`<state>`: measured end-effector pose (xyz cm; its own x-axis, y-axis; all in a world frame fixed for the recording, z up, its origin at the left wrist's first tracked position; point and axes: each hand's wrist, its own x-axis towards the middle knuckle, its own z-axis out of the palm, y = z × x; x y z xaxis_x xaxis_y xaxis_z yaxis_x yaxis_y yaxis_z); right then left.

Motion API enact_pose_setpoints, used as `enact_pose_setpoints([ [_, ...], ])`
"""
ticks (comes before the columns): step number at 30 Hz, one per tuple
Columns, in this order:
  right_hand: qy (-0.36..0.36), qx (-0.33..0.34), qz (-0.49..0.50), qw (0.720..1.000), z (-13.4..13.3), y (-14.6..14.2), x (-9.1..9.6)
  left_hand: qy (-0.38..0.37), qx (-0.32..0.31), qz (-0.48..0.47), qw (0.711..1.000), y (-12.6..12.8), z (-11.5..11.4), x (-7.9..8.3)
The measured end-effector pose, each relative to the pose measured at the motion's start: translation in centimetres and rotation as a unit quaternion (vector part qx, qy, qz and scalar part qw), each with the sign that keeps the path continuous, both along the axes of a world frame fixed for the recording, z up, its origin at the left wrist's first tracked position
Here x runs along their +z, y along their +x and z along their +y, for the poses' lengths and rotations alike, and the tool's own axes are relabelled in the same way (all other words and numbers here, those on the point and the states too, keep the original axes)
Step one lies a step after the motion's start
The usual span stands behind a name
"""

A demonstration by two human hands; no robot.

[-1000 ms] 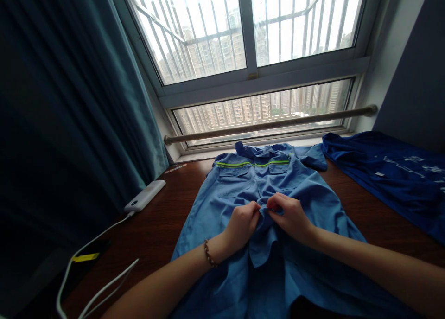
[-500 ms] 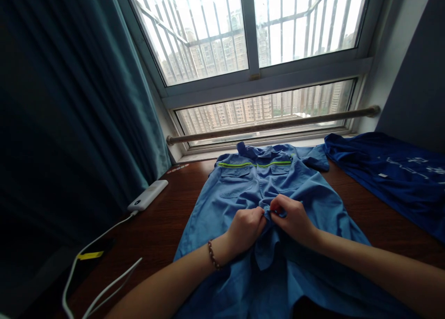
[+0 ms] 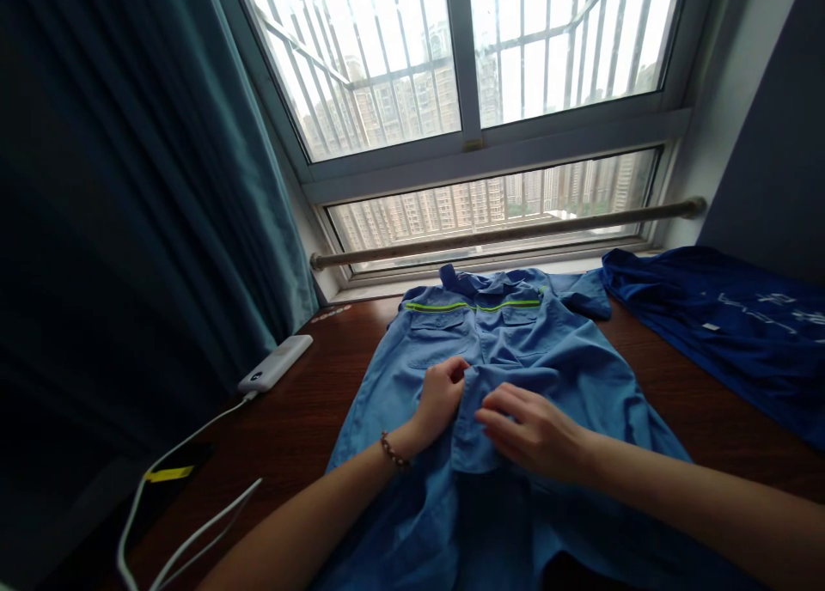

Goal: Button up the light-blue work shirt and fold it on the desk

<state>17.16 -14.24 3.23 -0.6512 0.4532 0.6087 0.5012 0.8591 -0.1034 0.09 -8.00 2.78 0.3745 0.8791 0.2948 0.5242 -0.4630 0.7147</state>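
Note:
A light blue short-sleeved work shirt [image 3: 580, 376] lies front up, its collar toward the window, with yellow-green piping above two chest pockets. My left hand [image 3: 439, 406], a braided bracelet on its wrist, is closed at the front opening, its fingers curled on the shirt's edge; the fingertips are partly hidden. Over the other front panel, my right hand [image 3: 538, 432] has loosely bent fingers, slightly apart and holding nothing visible. Between the hands, a flap of the front panel hangs loose, turned toward me. Any button there is too small to make out.
A darker blue garment [image 3: 722, 316] with white print lies right on the brown wooden surface [image 3: 345, 350]. To the left are a white power bank [image 3: 277, 363] with a white cable [image 3: 186, 441] and a yellow strip [image 3: 168, 473]. A rail [image 3: 509, 234] crosses before the window; a curtain [image 3: 258, 230] hangs left.
Both hands were pinching the shirt's front together at its middle. Now they are apart: the left has shifted left and slightly up, the right has let go and opened, and the front flap has fallen flatter.

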Motion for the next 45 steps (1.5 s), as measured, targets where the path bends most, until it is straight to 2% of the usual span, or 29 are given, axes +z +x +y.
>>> enact_pose_setpoints([
  [2, 0.001, 0.012, -0.086, 0.996, -0.4, -0.2, 0.3, -0.042, -0.004, -0.019, 0.999, -0.1, 0.5, 0.2],
  [4, -0.028, -0.020, -0.128, 0.991, -0.6, -0.4, 0.4, -0.031, -0.014, 0.004, 0.999, -0.1, 0.6, 0.3],
  [7, -0.087, -0.075, -0.154, 0.981, -0.5, -0.4, 0.3, 0.085, -0.030, 0.073, 0.993, -0.1, 0.0, 0.6],
  [10, -0.125, -0.101, -0.166, 0.973, -0.5, -0.2, 0.3, 0.210, -0.059, 0.184, 0.958, -0.3, -0.8, 0.8],
  [12, -0.151, -0.098, -0.168, 0.969, -0.5, 0.0, 0.5, 0.244, -0.083, 0.252, 0.933, -0.6, -0.9, 0.7],
  [13, -0.164, -0.100, -0.160, 0.968, -0.6, 0.0, 0.7, 0.242, -0.089, 0.267, 0.929, -0.7, -0.7, 0.5],
  [14, -0.177, -0.109, -0.144, 0.968, -0.6, 0.0, 0.9, 0.226, -0.088, 0.264, 0.933, -0.9, -0.4, 0.4],
  [16, -0.198, -0.137, -0.079, 0.967, -0.6, 0.1, 1.5, 0.159, -0.064, 0.205, 0.964, -1.2, 0.7, 0.0],
  [18, -0.228, -0.146, 0.015, 0.963, -0.3, 0.1, 1.9, 0.037, -0.013, 0.100, 0.994, -1.3, 1.9, -0.4],
  [20, -0.286, -0.129, 0.125, 0.941, 0.5, 0.2, 2.0, -0.128, 0.039, -0.020, 0.991, -1.2, 2.8, -0.6],
  [21, -0.332, -0.117, 0.182, 0.918, 1.0, 0.3, 1.8, -0.207, 0.053, -0.075, 0.974, -1.1, 3.0, -0.7],
  [23, -0.441, -0.099, 0.295, 0.842, 2.3, 0.8, 1.3, -0.315, 0.054, -0.165, 0.933, -0.7, 2.9, -0.7],
  [25, -0.525, -0.090, 0.394, 0.749, 3.7, 1.4, 0.5, -0.329, 0.032, -0.213, 0.919, -0.2, 2.0, -0.7],
  [26, -0.546, -0.090, 0.436, 0.710, 4.4, 1.8, 0.1, -0.302, 0.019, -0.218, 0.928, 0.1, 1.4, -0.8],
  [28, -0.549, -0.098, 0.502, 0.662, 5.6, 2.8, -0.6, -0.194, -0.005, -0.173, 0.965, 0.7, -0.1, -1.1],
  [30, -0.539, -0.108, 0.538, 0.639, 6.7, 3.9, -1.2, -0.057, -0.040, -0.066, 0.995, 1.0, -1.4, -1.4],
  [31, -0.536, -0.115, 0.547, 0.633, 7.2, 4.4, -1.5, 0.008, -0.057, -0.001, 0.998, 1.1, -1.9, -1.5],
  [33, -0.540, -0.133, 0.552, 0.622, 7.9, 5.3, -2.0, 0.105, -0.083, 0.117, 0.984, 1.0, -2.1, -1.6],
  [35, -0.547, -0.149, 0.559, 0.605, 8.4, 5.7, -2.3, 0.158, -0.105, 0.201, 0.961, 0.6, -1.2, -1.6],
  [38, -0.579, -0.153, 0.589, 0.544, 8.5, 5.6, -2.2, 0.187, -0.139, 0.264, 0.936, -0.1, 1.1, -1.1],
  [40, -0.605, -0.130, 0.600, 0.507, 8.2, 5.1, -1.8, 0.192, -0.168, 0.280, 0.925, -0.6, 2.5, -0.7],
  [42, -0.616, -0.096, 0.594, 0.509, 7.8, 4.7, -1.5, 0.197, -0.201, 0.288, 0.915, -0.9, 3.0, -0.2],
  [45, -0.595, -0.083, 0.580, 0.550, 7.5, 4.5, -1.5, 0.214, -0.236, 0.297, 0.900, -0.9, 1.9, 0.4],
])
